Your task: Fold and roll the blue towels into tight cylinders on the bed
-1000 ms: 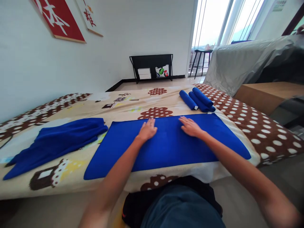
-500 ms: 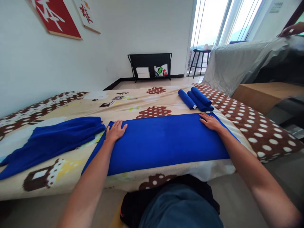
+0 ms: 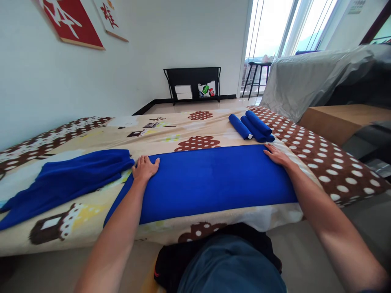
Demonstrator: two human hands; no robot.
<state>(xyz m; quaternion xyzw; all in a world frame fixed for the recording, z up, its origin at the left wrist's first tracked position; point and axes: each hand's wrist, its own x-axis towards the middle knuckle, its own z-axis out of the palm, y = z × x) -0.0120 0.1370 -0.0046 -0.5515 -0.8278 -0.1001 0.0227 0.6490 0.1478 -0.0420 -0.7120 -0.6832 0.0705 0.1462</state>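
Observation:
A blue towel [image 3: 210,183] lies spread flat in a long rectangle on a patterned blanket [image 3: 146,142] in front of me. My left hand [image 3: 146,167] rests on its far left corner, fingers apart and palm down. At the far right corner my right hand [image 3: 276,154] lies flat with its fingers stretched out. Just beyond that hand are several rolled blue towels [image 3: 240,127], one showing a small white tag. To the left a loose, rumpled blue towel [image 3: 76,175] reaches close to my left hand.
A black rack [image 3: 192,83] with white boxes and a bag stands against the far wall. A dark stool [image 3: 256,77] is by the window. On the right are a plastic-covered piece of furniture [image 3: 308,77] and a brown box [image 3: 336,118].
Both hands have slid outward along the towel, the left one slightly left and the right one to the right. Another person's hand at the upper right has gone from view.

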